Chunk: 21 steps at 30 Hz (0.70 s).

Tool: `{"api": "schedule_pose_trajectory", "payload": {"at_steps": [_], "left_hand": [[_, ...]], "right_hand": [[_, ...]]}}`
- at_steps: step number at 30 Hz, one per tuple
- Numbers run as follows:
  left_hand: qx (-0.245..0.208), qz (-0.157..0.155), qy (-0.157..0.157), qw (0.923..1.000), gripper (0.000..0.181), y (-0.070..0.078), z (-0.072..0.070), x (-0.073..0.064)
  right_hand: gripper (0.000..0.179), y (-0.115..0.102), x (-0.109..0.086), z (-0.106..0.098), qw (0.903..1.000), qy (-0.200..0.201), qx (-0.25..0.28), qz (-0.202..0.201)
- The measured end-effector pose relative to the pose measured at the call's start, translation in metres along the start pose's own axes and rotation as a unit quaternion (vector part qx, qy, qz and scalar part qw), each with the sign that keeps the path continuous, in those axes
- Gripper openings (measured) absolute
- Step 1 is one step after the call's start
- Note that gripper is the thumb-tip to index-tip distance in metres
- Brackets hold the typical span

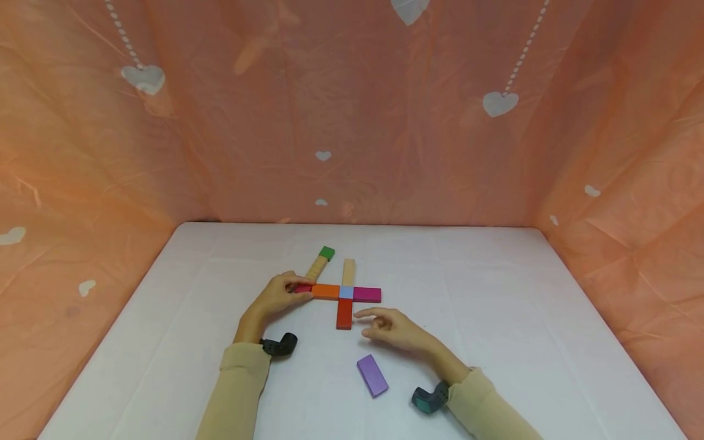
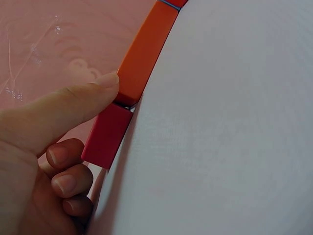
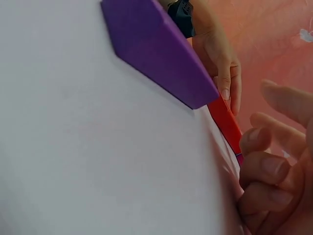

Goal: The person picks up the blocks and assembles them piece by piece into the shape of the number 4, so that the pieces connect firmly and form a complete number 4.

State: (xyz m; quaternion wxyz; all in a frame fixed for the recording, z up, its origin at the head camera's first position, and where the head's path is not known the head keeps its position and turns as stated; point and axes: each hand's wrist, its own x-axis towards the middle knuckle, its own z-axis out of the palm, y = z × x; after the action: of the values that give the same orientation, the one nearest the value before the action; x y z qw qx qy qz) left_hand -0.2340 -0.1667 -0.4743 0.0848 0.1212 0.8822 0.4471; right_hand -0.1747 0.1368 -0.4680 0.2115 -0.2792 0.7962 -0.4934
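My left hand (image 1: 277, 294) has thumb and forefinger at the left end of an orange block (image 1: 326, 292), where it meets a crimson block (image 2: 107, 139). The thumb tip touches the orange block's edge in the left wrist view; the forefinger is hidden there, and the other fingers curl beside the crimson block. My right hand (image 1: 397, 330) holds nothing, its forefinger extended near a red block (image 1: 344, 315) and the others loosely bent. A light blue block (image 1: 346, 293) joins the orange, red, magenta (image 1: 367, 295) and plain wooden (image 1: 349, 272) blocks in a cross.
A purple block (image 1: 372, 376) lies apart, nearer the front between the forearms. From the crimson block a plain wooden piece (image 1: 317, 267) slants back to a green block (image 1: 327, 253). A white cloth (image 1: 467, 275) covers the table; orange curtains (image 1: 357, 122) enclose its back and sides.
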Motion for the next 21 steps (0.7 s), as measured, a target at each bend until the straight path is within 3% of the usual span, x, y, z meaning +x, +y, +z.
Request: {"api": "schedule_pose_trajectory", "payload": {"at_steps": [10,21], "left_hand": [[-0.006,-0.004,-0.004,1.0000,0.032,0.003,0.000,-0.002],[-0.006,0.000,-0.003,1.0000,0.033,0.001,0.000,-0.001]], "right_hand": [[0.041,0.000,-0.013,0.000,0.9983,-0.056,0.013,-0.009],[0.043,-0.002,-0.029,0.000,0.9961,-0.087,0.016,0.003]]}}
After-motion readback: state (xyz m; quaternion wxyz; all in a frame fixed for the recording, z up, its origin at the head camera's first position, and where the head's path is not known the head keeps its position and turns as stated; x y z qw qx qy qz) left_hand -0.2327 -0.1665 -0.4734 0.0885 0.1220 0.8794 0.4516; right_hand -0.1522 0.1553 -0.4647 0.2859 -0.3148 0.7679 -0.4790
